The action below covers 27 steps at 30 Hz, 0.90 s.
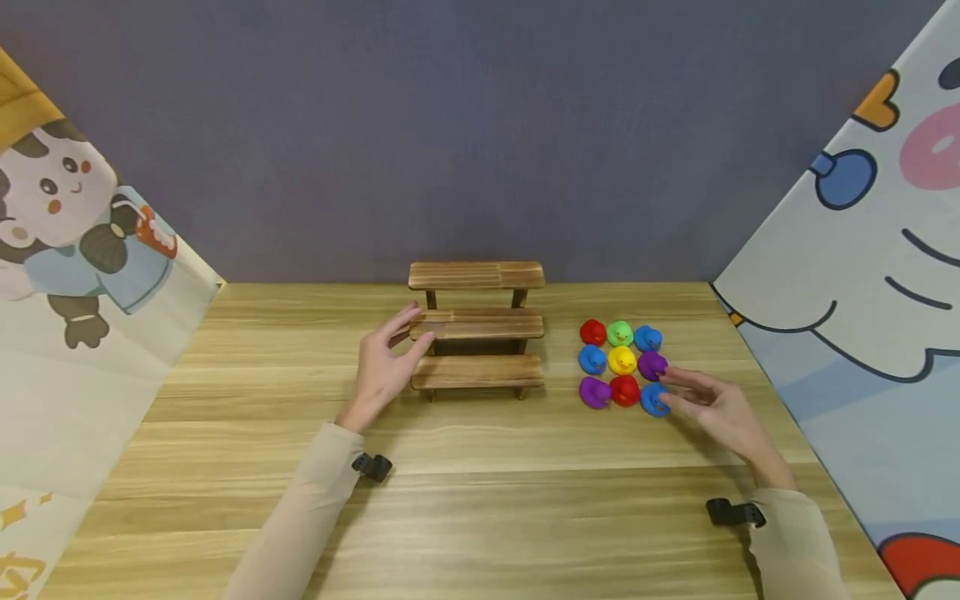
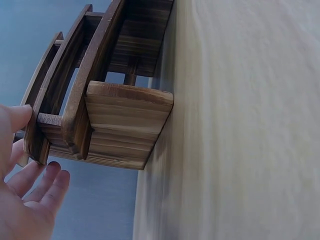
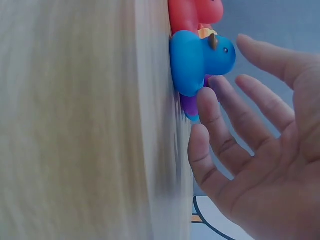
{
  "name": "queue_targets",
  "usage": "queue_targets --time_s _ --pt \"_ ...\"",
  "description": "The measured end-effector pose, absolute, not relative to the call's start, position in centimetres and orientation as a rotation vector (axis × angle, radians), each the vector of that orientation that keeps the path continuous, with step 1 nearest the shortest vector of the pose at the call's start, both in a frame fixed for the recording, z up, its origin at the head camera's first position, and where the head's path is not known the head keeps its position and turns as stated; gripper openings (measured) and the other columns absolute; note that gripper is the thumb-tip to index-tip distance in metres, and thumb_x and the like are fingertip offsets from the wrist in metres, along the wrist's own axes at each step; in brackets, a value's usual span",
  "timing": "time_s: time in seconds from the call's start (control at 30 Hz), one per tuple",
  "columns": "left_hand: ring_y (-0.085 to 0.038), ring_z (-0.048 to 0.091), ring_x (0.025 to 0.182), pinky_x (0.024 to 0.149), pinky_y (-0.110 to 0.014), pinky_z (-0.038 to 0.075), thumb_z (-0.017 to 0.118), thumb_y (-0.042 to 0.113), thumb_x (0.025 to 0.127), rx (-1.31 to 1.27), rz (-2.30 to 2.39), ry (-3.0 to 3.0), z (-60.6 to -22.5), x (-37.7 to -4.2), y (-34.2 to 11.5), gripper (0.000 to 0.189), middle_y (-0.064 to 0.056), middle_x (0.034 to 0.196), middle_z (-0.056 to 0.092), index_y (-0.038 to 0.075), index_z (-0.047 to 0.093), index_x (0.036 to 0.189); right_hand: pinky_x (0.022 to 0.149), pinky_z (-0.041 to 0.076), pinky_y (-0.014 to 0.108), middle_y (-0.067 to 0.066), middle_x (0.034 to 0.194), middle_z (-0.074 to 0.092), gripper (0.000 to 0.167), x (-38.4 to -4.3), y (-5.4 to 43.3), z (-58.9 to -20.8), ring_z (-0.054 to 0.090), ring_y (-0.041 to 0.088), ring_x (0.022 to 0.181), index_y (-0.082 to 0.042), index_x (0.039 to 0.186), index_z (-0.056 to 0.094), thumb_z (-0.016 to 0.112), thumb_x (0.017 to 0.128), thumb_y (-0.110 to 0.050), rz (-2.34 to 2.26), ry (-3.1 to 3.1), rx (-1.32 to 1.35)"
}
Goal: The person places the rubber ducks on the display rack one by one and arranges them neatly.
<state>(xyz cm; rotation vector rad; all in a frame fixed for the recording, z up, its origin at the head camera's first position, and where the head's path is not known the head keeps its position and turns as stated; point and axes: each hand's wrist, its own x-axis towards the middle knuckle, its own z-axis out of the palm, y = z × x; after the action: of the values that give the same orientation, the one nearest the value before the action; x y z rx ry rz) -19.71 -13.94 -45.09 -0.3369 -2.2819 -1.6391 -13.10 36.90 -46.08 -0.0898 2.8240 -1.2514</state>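
Note:
A three-tier wooden shelf (image 1: 480, 371) stands on the table. My left hand (image 1: 386, 362) is at its left end, thumb and fingers spread on either side of the middle board's end; in the left wrist view the thumb (image 2: 20, 117) overlaps the shelf (image 2: 80, 100) edge. To the right, small rubber ducks sit in rows. My right hand (image 1: 716, 412) reaches in beside the front right blue duck (image 1: 654, 400), fingers loosely spread. In the right wrist view, thumb and fingertips stand around this blue duck (image 3: 192, 62) with a gap showing. Behind it is a purple duck (image 1: 652, 365).
Other ducks in the group are a front red duck (image 1: 625, 390), a front purple duck (image 1: 595, 392), a yellow duck (image 1: 622, 360), a green duck (image 1: 620, 333) and several more. A grey wall (image 1: 465, 142) rises behind the wooden table (image 1: 480, 517); cartoon-printed panels flank it.

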Motion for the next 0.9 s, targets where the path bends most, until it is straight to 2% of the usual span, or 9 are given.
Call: queue_targets --time_s 0.17,0.43,0.6,0.9 --pt "-0.037 0.063 0.136 0.11 -0.05 0.055 0.079 0.019 0.099 -0.325 -1.631 -2.317 -45.2 -19.8 -14.2 0.047 -0.014 0.157 0.059 0.005 0.068 0.142 0.085 0.053 0.012 0.023 0.142 0.068 0.062 -13.1 37.1 -46.1 0.063 -0.015 0.1 -0.002 0.153 0.056 0.076 0.101 -0.031 -1.243 2.813 -0.114" --pt "-0.039 0.065 0.13 0.109 -0.051 0.055 0.079 0.025 0.099 -0.297 -1.624 -2.397 -45.1 -19.9 -14.9 0.05 -0.015 0.15 0.064 0.008 0.067 0.144 0.085 0.053 0.014 0.018 0.142 0.07 0.057 -12.8 37.3 -46.0 0.065 -0.012 0.1 -0.008 0.146 0.065 0.078 0.099 -0.038 -1.191 2.805 -0.087" --pt "-0.038 0.066 0.127 0.108 -0.052 0.055 0.08 0.026 0.099 -0.278 -1.616 -2.43 -45.0 -19.9 -15.2 0.051 -0.017 0.146 0.067 0.009 0.066 0.145 0.083 0.055 0.015 0.017 0.134 0.073 0.051 -12.9 37.3 -46.1 0.068 -0.008 0.097 -0.009 0.138 0.071 0.081 0.097 -0.038 -1.196 2.816 -0.087" --pt "-0.038 0.068 0.123 0.105 -0.053 0.057 0.079 0.027 0.099 -0.251 -1.619 -2.463 -45.0 -20.0 -15.4 0.054 -0.018 0.143 0.068 0.011 0.064 0.148 0.083 0.054 0.013 0.02 0.14 0.07 0.047 -13.0 37.4 -46.3 0.063 -0.015 0.098 -0.007 0.134 0.074 0.08 0.098 -0.037 -1.185 2.82 -0.085"
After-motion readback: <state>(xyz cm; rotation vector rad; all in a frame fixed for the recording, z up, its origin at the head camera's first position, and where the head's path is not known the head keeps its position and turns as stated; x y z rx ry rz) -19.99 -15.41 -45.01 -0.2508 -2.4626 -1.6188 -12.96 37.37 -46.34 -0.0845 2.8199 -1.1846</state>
